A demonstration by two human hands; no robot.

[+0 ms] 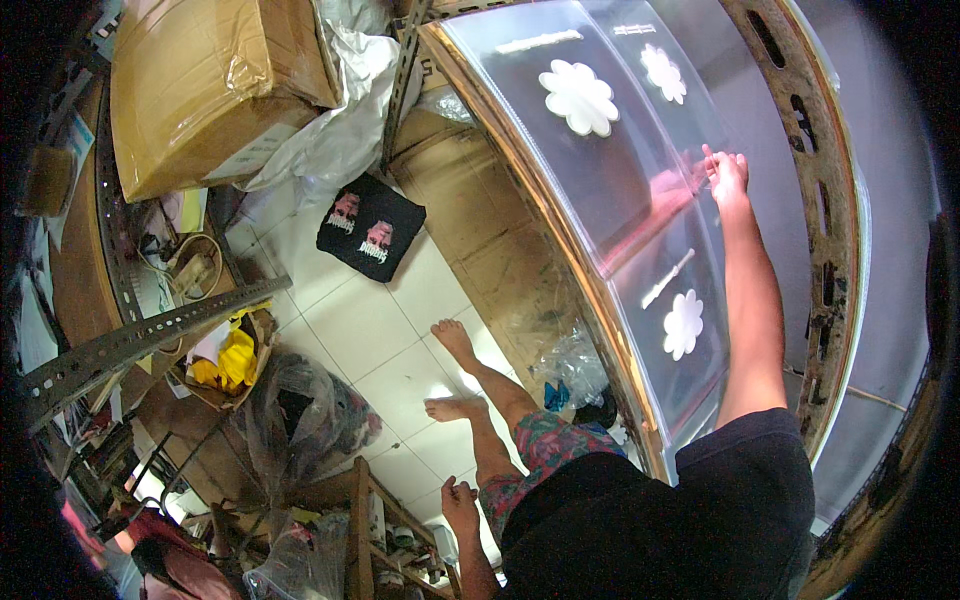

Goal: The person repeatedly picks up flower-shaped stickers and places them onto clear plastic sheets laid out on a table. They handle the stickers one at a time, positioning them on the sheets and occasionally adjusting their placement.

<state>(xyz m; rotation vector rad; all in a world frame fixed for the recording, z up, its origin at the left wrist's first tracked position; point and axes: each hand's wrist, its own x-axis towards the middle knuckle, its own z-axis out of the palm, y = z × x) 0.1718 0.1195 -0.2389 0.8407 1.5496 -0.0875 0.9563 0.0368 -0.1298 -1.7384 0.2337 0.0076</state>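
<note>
My right hand (728, 172) reaches out over a stack of clear plastic sheets (600, 190) printed with white flower shapes and short white bars. Its fingers are bent together at the edge of one sheet and appear to pinch it. A pinkish reflection of the arm shows in the glossy plastic. Down by my shorts hangs my left hand (460, 505), its fingers loosely curled and apart, with nothing visible in them. On the tiled floor ahead lies a folded black shirt (372, 228) with a repeated pink and white print.
The sheets rest on a wood-edged shelf (560, 240) beside a perforated metal upright (815, 200). A large taped cardboard box (200, 90) stands far left. Below it are a slotted metal bar (150, 325), a box with yellow material (230, 360) and a clear plastic bag (300, 420).
</note>
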